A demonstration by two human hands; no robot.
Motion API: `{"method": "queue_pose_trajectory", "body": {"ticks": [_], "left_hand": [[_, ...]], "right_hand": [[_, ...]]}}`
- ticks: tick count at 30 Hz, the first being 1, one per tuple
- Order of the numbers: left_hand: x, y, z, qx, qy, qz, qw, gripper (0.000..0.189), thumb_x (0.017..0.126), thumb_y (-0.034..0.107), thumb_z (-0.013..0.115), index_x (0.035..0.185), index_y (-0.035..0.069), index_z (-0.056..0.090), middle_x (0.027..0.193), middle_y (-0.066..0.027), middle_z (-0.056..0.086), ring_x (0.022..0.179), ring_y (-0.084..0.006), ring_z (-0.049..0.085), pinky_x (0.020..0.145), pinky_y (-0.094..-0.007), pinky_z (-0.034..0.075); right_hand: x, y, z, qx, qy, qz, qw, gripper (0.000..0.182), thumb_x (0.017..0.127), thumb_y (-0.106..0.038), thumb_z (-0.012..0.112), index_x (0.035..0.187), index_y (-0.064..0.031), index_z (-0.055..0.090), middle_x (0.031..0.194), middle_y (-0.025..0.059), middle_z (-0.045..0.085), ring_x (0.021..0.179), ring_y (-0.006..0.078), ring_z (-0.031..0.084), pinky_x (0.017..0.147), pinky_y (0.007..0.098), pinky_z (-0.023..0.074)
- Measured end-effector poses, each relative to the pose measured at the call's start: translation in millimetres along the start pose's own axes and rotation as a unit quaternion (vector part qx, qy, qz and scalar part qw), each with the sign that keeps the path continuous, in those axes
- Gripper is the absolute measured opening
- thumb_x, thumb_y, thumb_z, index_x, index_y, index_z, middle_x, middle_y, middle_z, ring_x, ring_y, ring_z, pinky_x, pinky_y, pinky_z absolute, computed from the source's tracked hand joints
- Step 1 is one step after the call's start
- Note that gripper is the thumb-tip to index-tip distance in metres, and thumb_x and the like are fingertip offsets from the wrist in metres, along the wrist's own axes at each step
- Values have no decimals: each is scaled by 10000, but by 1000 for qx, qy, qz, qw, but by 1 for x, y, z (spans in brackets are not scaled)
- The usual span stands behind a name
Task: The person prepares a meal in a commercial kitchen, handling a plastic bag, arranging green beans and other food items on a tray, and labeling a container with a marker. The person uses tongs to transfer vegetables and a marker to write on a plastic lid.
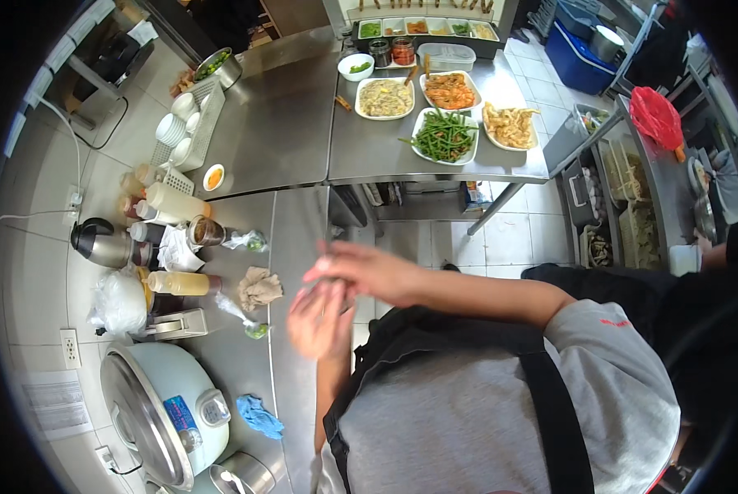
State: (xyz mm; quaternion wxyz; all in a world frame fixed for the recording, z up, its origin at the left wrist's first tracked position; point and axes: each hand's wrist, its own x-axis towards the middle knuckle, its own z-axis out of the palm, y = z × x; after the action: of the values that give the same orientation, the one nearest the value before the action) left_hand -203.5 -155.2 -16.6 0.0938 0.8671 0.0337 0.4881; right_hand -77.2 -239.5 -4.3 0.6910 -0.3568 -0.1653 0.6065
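Note:
My right hand (369, 265) reaches across from the right and meets my left hand (322, 318) just in front of my black apron. Both are blurred by motion. From the fingers of my right hand a thin, greyish tool (320, 216) points up over the edge of the steel counter; its kind is too blurred to tell. Something dark shows between the hands, mostly hidden by the fingers. Nearest on the counter to the left lie a crumpled tan cloth (260, 288) and a small knotted plastic bag with green contents (256, 330).
Squeeze bottles (177, 200), a tape dispenser (177, 324), a large rice cooker (165, 414) and a blue cloth (259, 417) line the left counter. On the far steel table are dishes of green beans (444, 137), shrimp (448, 91) and fried food (509, 125). Another person's hand (705, 244) shows at right.

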Motion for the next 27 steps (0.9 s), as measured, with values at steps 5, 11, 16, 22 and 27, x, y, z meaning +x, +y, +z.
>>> {"method": "queue_pose_trajectory", "body": {"ticks": [5, 11, 16, 22, 27], "left_hand": [[36, 60, 98, -123, -170, 0, 978, 407, 613, 189, 804, 1004, 183, 692, 987, -1, 634, 962, -207, 612, 926, -435, 423], [20, 59, 160, -147, -231, -131, 953, 311, 692, 144, 757, 998, 151, 700, 906, -42, 635, 886, -219, 595, 853, -384, 441], [10, 46, 171, -146, -232, -224, 935, 252, 735, 161, 724, 986, 148, 702, 863, -45, 623, 829, -237, 590, 805, -360, 442], [23, 5, 175, -103, -208, -251, 940, 261, 746, 130, 722, 1006, 127, 703, 907, -85, 638, 817, -249, 600, 742, -319, 462], [55, -31, 175, -129, -186, -289, 930, 240, 757, 159, 709, 997, 146, 705, 907, -62, 634, 831, -241, 598, 769, -338, 449]], "right_hand": [[-52, -52, -124, -122, 204, -51, 970, 600, 917, -260, 546, 1414, -60, 277, 905, 10, 579, 798, 99, 564, 666, 246, 467], [-103, -116, -222, -670, 301, -28, 678, 501, 908, -318, 514, 1347, -102, 409, 858, 249, 628, 790, 377, 616, 714, 450, 473], [-95, -140, -216, -739, 279, 36, 612, 404, 900, -276, 505, 1263, -100, 495, 846, 243, 635, 829, 407, 608, 741, 494, 469], [-60, -138, -225, -771, 288, 58, 565, 324, 894, -235, 501, 1156, -55, 565, 844, 217, 645, 823, 378, 626, 739, 471, 490], [-49, -145, -228, -776, 276, 58, 563, 250, 885, -218, 509, 1009, -33, 623, 827, 222, 642, 821, 374, 625, 740, 474, 487]]}}
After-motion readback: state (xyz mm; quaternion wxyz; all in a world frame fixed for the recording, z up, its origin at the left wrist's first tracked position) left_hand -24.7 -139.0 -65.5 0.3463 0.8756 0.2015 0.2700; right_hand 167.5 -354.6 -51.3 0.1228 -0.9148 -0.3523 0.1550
